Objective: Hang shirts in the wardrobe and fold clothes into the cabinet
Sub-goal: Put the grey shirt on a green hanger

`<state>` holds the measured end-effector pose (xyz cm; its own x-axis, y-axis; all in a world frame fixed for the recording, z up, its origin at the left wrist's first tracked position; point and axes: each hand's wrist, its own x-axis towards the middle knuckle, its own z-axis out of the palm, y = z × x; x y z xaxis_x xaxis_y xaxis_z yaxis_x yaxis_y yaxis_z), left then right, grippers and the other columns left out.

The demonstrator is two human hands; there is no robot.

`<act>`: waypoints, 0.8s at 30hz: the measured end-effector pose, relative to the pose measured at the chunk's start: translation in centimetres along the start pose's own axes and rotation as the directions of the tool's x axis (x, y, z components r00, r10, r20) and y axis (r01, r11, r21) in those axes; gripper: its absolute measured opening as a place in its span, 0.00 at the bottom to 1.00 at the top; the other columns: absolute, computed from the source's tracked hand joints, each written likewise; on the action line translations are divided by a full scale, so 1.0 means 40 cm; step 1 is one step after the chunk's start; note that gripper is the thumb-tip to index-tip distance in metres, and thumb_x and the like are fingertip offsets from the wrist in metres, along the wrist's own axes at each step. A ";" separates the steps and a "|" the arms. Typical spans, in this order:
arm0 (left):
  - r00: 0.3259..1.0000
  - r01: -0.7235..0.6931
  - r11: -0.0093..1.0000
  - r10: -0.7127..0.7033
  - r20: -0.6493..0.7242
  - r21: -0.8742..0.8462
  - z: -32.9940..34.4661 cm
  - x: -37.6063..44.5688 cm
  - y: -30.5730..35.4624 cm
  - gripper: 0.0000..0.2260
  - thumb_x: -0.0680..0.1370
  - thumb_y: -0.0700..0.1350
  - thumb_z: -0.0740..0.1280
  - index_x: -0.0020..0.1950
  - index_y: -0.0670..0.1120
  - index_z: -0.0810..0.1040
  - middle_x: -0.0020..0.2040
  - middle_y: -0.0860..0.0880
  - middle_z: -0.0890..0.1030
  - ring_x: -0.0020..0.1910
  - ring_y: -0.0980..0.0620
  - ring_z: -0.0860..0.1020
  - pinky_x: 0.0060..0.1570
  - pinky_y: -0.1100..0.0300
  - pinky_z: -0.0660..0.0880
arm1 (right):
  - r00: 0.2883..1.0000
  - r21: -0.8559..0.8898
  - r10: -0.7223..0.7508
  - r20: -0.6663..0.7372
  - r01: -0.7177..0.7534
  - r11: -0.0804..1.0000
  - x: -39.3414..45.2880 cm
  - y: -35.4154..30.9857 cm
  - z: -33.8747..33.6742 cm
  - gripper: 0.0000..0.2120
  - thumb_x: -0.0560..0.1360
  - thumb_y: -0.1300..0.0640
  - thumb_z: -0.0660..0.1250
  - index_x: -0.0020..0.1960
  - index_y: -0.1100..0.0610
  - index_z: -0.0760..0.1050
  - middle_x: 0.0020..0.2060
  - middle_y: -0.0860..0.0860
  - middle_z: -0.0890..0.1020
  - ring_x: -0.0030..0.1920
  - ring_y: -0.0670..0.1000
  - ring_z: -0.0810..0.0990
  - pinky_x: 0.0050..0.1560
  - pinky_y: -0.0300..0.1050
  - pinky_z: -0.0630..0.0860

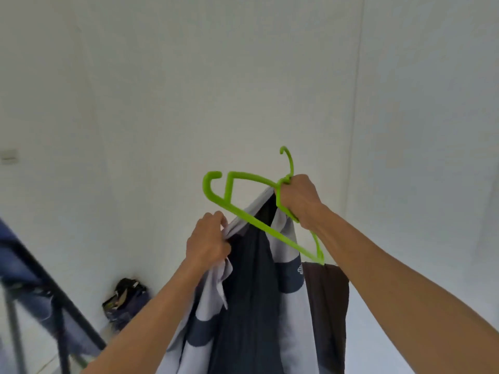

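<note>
Gripping green hanger [243, 214] in raised right hand [298, 199], left hand [209, 241] fingers pinching shirt [256, 292] collar

Left hand [209, 240]: bare, no glove or ring visible.
Right hand [298, 198]: bare, likewise.
Forearms: bare, no sleeves in frame.

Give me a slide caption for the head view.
Right hand grips a green plastic hanger; left hand pinches a grey-and-navy shirt.

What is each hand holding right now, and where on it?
The right hand grips the bright green plastic hanger at the base of its hook. The left hand pinches the grey-and-navy shirt at its upper edge.
</note>
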<state>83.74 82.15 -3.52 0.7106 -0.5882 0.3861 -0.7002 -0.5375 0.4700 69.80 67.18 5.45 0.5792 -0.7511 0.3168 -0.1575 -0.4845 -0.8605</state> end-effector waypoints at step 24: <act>0.813 0.399 0.819 -0.524 -0.255 -0.412 0.031 0.070 0.044 0.11 0.76 0.44 0.68 0.56 0.50 0.85 0.57 0.39 0.82 0.56 0.35 0.80 0.54 0.51 0.77 | 0.998 -0.435 0.057 -0.041 -0.069 0.898 0.023 0.124 -0.113 0.13 0.72 0.53 0.66 0.54 0.57 0.74 0.49 0.53 0.79 0.48 0.57 0.80 0.44 0.48 0.74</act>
<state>84.41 78.84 -2.60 0.9619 -0.0422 0.2700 -0.2618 -0.4257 0.8662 65.96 62.05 3.27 0.5363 -0.7949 0.2837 -0.5293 -0.5785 -0.6206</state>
